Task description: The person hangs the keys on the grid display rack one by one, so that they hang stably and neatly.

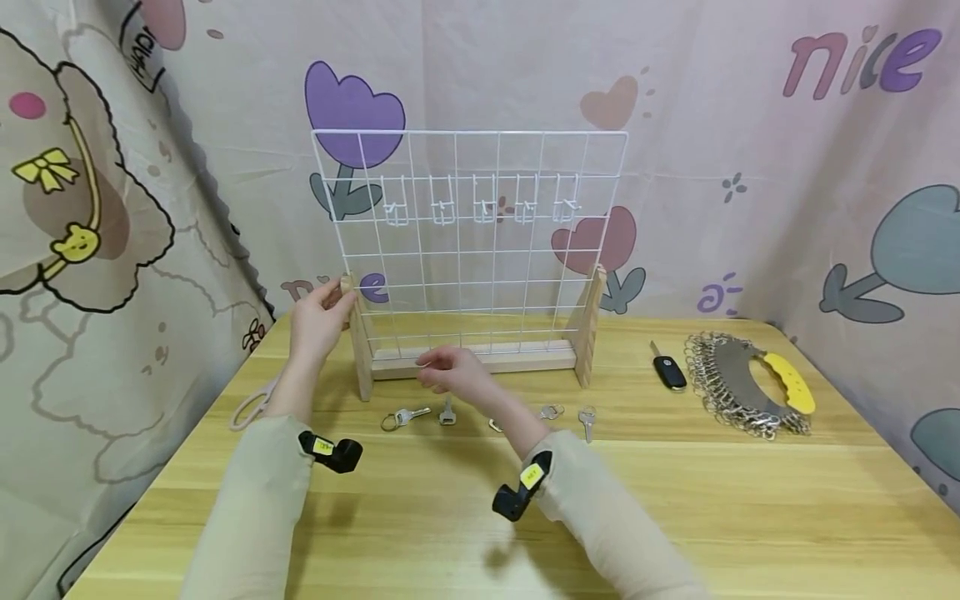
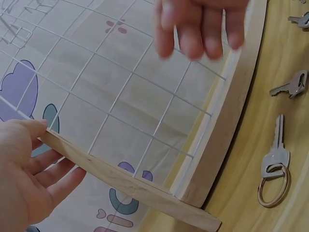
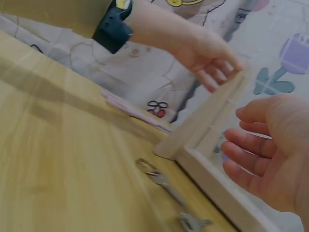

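Note:
A white wire grid rack (image 1: 455, 252) stands upright in a wooden base, with several small white hooks (image 1: 483, 211) hung across its upper part. My left hand (image 1: 321, 318) holds the top of the left wooden side support (image 1: 360, 342), thumb on one side and fingers on the other in the left wrist view. Before the rack's lower bar, my right hand (image 1: 459, 372) hovers with relaxed, slightly bent fingers (image 3: 246, 145) and nothing in them. Below it on the table lie a key with a ring (image 1: 407, 416) and another key (image 1: 447, 412); my right forearm partly covers a further one.
Further right lie a small key (image 1: 551, 412) and a silver key (image 1: 587, 422). A black car key (image 1: 668, 372) sits near a chainmail scrubber with a yellow handle (image 1: 789, 383). Pink-handled scissors (image 1: 255, 406) lie at the left edge. A patterned cloth (image 1: 480, 67) hangs behind.

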Demonstrator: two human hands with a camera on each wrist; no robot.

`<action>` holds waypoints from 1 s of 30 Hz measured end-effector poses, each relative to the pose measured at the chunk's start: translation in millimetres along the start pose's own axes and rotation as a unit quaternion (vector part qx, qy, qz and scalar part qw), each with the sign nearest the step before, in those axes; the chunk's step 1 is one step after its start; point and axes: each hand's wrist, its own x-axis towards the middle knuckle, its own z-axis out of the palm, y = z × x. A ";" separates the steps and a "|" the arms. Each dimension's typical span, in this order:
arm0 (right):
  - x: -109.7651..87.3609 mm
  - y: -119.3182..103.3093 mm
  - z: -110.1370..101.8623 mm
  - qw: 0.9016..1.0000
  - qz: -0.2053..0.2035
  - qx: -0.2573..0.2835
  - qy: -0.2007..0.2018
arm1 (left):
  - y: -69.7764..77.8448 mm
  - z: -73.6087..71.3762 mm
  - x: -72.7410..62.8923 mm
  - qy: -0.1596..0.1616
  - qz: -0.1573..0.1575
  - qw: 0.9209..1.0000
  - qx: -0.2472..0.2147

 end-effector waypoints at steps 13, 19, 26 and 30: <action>20.3 20.4 38.3 1.000 -0.001 0.009 0.001 | 4.0 3.4 2.6 -0.007 -0.004 1.000 -0.015; 20.1 29.8 49.0 0.999 0.010 -0.053 -0.007 | 4.0 2.2 1.2 -0.009 -0.013 1.000 -0.009; 20.4 34.9 56.0 0.995 0.021 -0.098 0.004 | 4.1 0.5 -0.4 -0.013 -0.014 1.000 -0.011; 19.2 33.9 58.7 0.992 0.030 -0.120 0.013 | 3.9 -0.3 -1.6 -0.012 -0.018 1.000 -0.011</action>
